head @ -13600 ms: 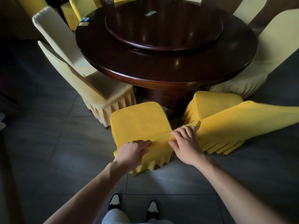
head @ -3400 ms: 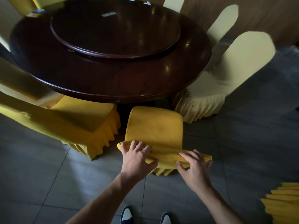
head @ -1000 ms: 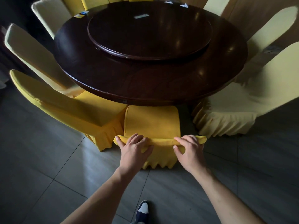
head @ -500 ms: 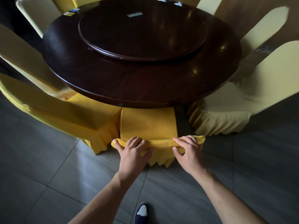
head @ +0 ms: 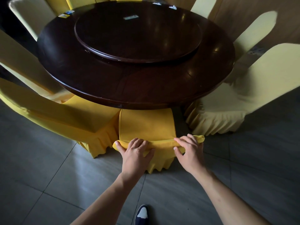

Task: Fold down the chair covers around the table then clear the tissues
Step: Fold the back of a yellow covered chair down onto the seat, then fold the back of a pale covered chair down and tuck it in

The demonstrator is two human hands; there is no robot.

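Both hands grip the folded-down back edge of the yellow chair cover [head: 146, 125], w/ the chair pushed in so its seat front sits under the table [head: 146, 88] rim. Left hand [head: 135, 154] has fingers curled over the rolled fabric edge, thumb wrapped at the roll's left end; right hand [head: 189, 151] clamps the same roll further right, fingers over the top, thumb underneath in front. The roll's right tip pokes out just past the right hand. Pleated skirt of the cover hangs below, btwn the two wrists. Left of the left hand: another yellow covered chair [head: 69, 116], back upright, touching the gripped chair's side. Right of the right hand: a pale cream covered chair [head: 227, 111], back upright, near but apart. Well beyond the grip, at the table's far edge, white tissues [head: 172, 7] lie on the wood, past the lazy Susan [head: 138, 31]. One shoe [head: 142, 215] shows on the grey tiled floor [head: 48, 184] below the forearms.
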